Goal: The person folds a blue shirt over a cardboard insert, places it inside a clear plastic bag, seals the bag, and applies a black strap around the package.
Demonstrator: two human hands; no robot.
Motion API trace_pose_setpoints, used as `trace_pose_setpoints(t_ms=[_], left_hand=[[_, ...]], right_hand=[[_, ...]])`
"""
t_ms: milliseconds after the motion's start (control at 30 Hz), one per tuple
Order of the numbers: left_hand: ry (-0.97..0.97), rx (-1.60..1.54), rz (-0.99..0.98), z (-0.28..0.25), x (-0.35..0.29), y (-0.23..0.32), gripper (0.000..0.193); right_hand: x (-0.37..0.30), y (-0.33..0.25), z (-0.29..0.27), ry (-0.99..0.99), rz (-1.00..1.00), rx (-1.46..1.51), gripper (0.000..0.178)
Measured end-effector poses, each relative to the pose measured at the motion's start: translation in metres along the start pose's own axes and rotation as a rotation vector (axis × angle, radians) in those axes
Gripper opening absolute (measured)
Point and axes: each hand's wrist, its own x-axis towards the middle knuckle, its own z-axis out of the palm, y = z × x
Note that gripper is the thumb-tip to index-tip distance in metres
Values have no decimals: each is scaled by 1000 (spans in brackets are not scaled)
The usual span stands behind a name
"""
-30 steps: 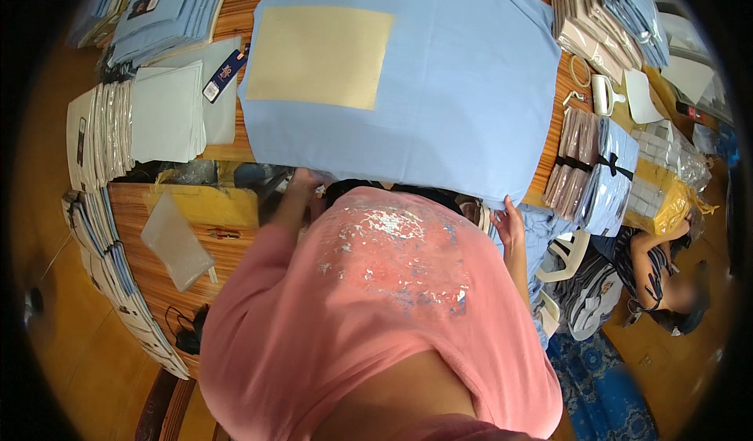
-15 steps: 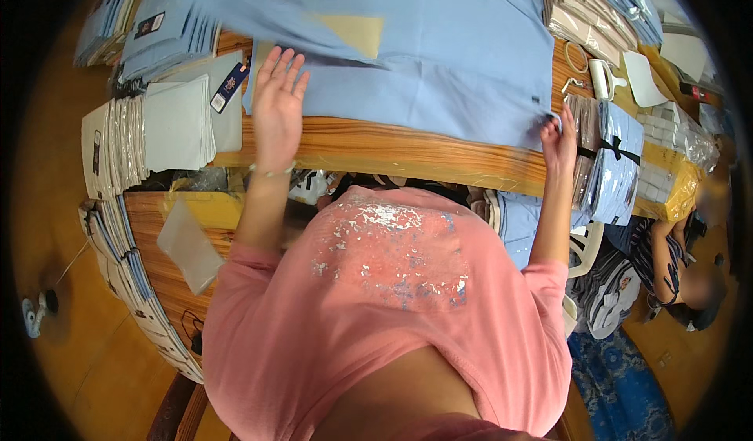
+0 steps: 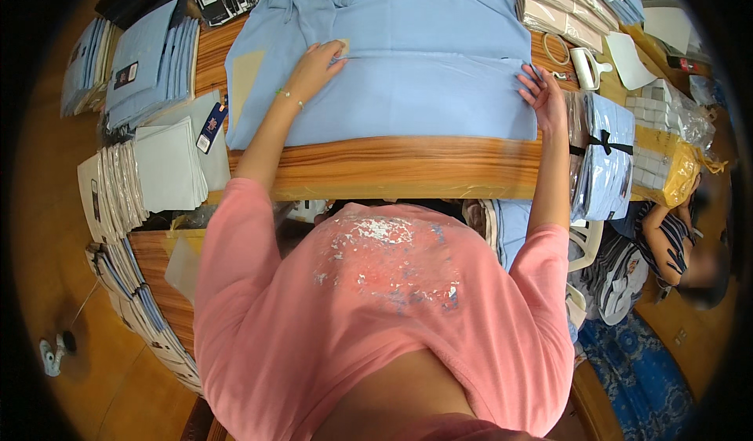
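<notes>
A light blue garment (image 3: 423,100) lies spread on the wooden table, with a fold edge running across it. Under its left part a beige sheet (image 3: 246,88) shows through at the edge. My left hand (image 3: 315,66) rests on the cloth at the left end of that fold, thumb and fingers apart. At the fold's right end, my right hand (image 3: 547,100) touches the garment's right edge with fingers stretched out. Bunched cloth lies beyond my left hand.
Bagged blue shirts (image 3: 149,61), white sheets (image 3: 169,166) and a dark hang tag (image 3: 210,127) lie at the left. At the right are a white-handled roller (image 3: 587,68), a tape ring (image 3: 555,47) and a tied blue bundle (image 3: 604,155). Another person (image 3: 667,237) sits at far right.
My left hand has moved from its raised, palm-up place onto the cloth. My right hand has shifted up along the right edge, its fingers now spread. The garment's upper layer now lies flatter.
</notes>
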Motion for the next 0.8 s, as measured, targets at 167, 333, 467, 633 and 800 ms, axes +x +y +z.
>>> trace_pose_setpoints(t_ms=[167,333,467,633,800], left_hand=[[269,146,127,13,8,-6,18],[298,232,130,22,14,-10,19],[419,190,226,25,22,-7,23],[355,200,204,33,4,-7,23],[297,176,137,45,-62,20,23]], right_hand=[[19,24,2,71,-17,1,25],[20,38,20,159,-41,-75,33],[7,66,35,320,-483,-710,49],[-24,104,9,252,-602,-1604,55],[-110,126,-10,184,-471,-1600,57]])
